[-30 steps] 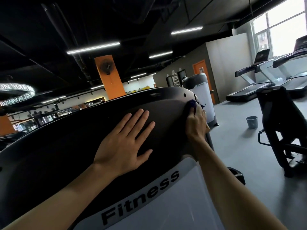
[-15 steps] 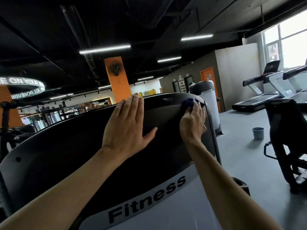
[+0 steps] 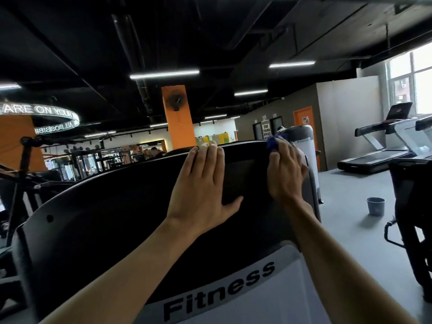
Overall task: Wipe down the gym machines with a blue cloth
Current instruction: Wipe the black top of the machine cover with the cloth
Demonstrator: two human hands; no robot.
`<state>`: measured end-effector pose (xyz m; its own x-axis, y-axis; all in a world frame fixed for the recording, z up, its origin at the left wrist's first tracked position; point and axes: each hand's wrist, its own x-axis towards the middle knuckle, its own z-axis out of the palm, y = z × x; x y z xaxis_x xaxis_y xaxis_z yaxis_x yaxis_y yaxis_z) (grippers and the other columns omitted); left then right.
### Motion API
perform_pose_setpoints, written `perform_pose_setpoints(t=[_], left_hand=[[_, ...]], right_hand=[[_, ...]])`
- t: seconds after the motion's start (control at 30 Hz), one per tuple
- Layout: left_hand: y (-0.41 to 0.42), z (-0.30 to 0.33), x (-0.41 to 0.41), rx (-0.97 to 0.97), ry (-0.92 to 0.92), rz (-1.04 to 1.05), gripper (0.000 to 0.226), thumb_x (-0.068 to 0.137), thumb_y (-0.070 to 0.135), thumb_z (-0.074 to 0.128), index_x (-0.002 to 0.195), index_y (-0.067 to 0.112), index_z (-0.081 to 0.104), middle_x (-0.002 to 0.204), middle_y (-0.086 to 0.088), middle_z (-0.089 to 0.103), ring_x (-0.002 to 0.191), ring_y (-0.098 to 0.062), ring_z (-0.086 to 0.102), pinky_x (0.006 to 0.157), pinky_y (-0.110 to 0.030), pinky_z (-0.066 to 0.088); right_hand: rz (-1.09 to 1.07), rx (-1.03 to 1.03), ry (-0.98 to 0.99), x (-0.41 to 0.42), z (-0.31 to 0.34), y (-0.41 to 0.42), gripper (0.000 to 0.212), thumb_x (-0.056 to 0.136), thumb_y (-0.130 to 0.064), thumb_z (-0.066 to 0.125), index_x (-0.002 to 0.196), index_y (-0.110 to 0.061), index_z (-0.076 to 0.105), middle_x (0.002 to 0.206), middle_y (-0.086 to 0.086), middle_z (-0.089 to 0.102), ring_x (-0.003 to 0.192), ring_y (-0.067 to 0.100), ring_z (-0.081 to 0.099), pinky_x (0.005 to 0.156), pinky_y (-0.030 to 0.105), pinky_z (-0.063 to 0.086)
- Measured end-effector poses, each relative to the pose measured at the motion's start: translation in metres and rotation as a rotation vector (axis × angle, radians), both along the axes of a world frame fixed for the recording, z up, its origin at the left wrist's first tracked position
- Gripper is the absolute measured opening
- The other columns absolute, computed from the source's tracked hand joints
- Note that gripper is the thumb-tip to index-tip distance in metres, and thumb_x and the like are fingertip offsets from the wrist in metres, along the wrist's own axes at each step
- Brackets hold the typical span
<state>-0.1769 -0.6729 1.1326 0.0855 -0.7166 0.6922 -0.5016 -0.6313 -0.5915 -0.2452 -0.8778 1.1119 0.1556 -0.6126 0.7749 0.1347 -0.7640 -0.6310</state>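
A gym machine's dark curved shroud (image 3: 112, 225) fills the lower view, with a white "Fitness" panel (image 3: 233, 300) below it. My left hand (image 3: 201, 183) rests flat on the shroud, fingers straight, fingertips reaching its top edge. My right hand (image 3: 286, 169) grips a bunched blue cloth (image 3: 274, 141) and presses it against the shroud's upper right corner. Most of the cloth is hidden under my fingers.
A small grey bucket (image 3: 375, 206) stands on the grey floor at the right. A black machine frame (image 3: 411, 206) sits beside it. Treadmills (image 3: 378, 146) line the window wall. Another white "Fitness" machine (image 3: 304, 146) stands behind the shroud. Weight racks (image 3: 88, 160) fill the left background.
Both hands have slid up the shroud. My left fingertips went from mid-panel to the top edge. My right hand carried the cloth up to the upper right corner.
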Motion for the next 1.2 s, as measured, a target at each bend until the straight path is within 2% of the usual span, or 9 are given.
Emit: perform_pose_setpoints(t=[0.1,0.2,0.3,0.57,0.67,0.83,0.97,1.13,1.2], left_hand=[[-0.002,-0.001,-0.001,-0.021,0.010,-0.015,0.114,0.093,0.084,0.009,0.161,-0.008,0.002,0.170,-0.029,0.004,0.159,-0.040,0.006,0.129,-0.052,0.006],[-0.001,-0.006,0.002,-0.009,-0.023,0.000,0.105,0.093,0.074,-0.011,0.160,-0.007,-0.009,0.169,-0.030,-0.007,0.160,-0.040,-0.003,0.130,-0.052,-0.002],[0.003,-0.014,0.003,-0.004,0.022,-0.041,0.112,0.095,0.081,0.004,0.160,-0.009,-0.003,0.167,-0.033,-0.009,0.159,-0.043,-0.009,0.129,-0.054,0.001],[0.007,-0.018,0.001,0.014,0.018,-0.025,0.119,0.092,0.086,0.008,0.156,-0.013,-0.015,0.164,-0.036,-0.020,0.155,-0.049,-0.018,0.128,-0.057,-0.001],[0.010,-0.020,0.004,0.105,-0.011,-0.035,0.123,0.087,0.090,0.004,0.157,-0.009,-0.016,0.163,-0.035,-0.025,0.152,-0.054,-0.022,0.125,-0.064,-0.005],[0.014,-0.021,0.011,0.282,-0.118,-0.050,0.127,0.078,0.097,-0.002,0.160,0.000,-0.019,0.165,-0.028,-0.028,0.147,-0.059,-0.028,0.115,-0.078,-0.005],[0.013,-0.023,0.014,0.285,-0.138,-0.060,0.125,0.080,0.096,0.002,0.162,0.003,-0.015,0.167,-0.026,-0.024,0.147,-0.059,-0.029,0.115,-0.078,-0.002],[0.010,-0.026,0.012,0.246,-0.146,-0.049,0.124,0.083,0.094,0.007,0.162,0.000,-0.010,0.168,-0.025,-0.021,0.149,-0.056,-0.028,0.117,-0.075,-0.002],[0.010,-0.027,0.013,0.229,-0.150,-0.055,0.123,0.084,0.094,0.007,0.162,0.000,-0.009,0.168,-0.026,-0.021,0.149,-0.056,-0.027,0.117,-0.075,-0.003]], right_hand=[[0.011,0.107,0.007,0.004,0.007,0.033,0.058,0.091,-0.037,0.031,0.147,-0.028,0.044,0.158,-0.003,0.040,0.151,0.023,0.025,0.118,0.051,0.019],[-0.030,-0.358,0.106,0.009,-0.012,0.085,0.055,0.100,-0.035,0.030,0.152,-0.027,0.042,0.164,-0.010,0.033,0.157,0.015,0.011,0.118,0.036,0.016],[-0.065,-0.541,0.167,0.001,-0.020,0.055,0.051,0.106,-0.038,0.032,0.154,-0.024,0.040,0.165,-0.006,0.032,0.156,0.015,0.015,0.116,0.034,0.021],[-0.028,0.248,-0.008,0.004,-0.031,0.044,0.065,0.097,-0.049,0.024,0.160,-0.033,0.027,0.167,-0.005,0.027,0.155,0.021,0.017,0.125,0.045,0.012],[-0.080,0.055,0.004,0.010,-0.080,0.094,0.058,0.106,-0.041,0.027,0.163,-0.031,0.020,0.170,-0.015,0.013,0.158,0.011,0.000,0.124,0.029,0.003],[-0.079,-0.045,0.058,0.005,-0.160,0.120,0.056,0.109,-0.026,0.038,0.162,-0.022,0.024,0.171,-0.015,0.012,0.159,0.015,0.003,0.125,0.036,0.017],[-0.106,-0.079,0.149,-0.001,-0.115,0.110,0.057,0.108,-0.031,0.032,0.163,-0.022,0.021,0.170,-0.015,0.006,0.158,0.012,-0.002,0.118,0.007,0.000],[-0.102,-0.128,0.150,0.001,-0.018,0.068,0.054,0.107,-0.032,0.031,0.160,-0.023,0.032,0.168,-0.009,0.024,0.158,0.016,0.009,0.121,0.025,0.013],[-0.089,-0.144,0.127,0.005,-0.022,0.069,0.053,0.108,-0.033,0.031,0.160,-0.024,0.032,0.168,-0.010,0.026,0.158,0.015,0.009,0.119,0.016,0.010]])
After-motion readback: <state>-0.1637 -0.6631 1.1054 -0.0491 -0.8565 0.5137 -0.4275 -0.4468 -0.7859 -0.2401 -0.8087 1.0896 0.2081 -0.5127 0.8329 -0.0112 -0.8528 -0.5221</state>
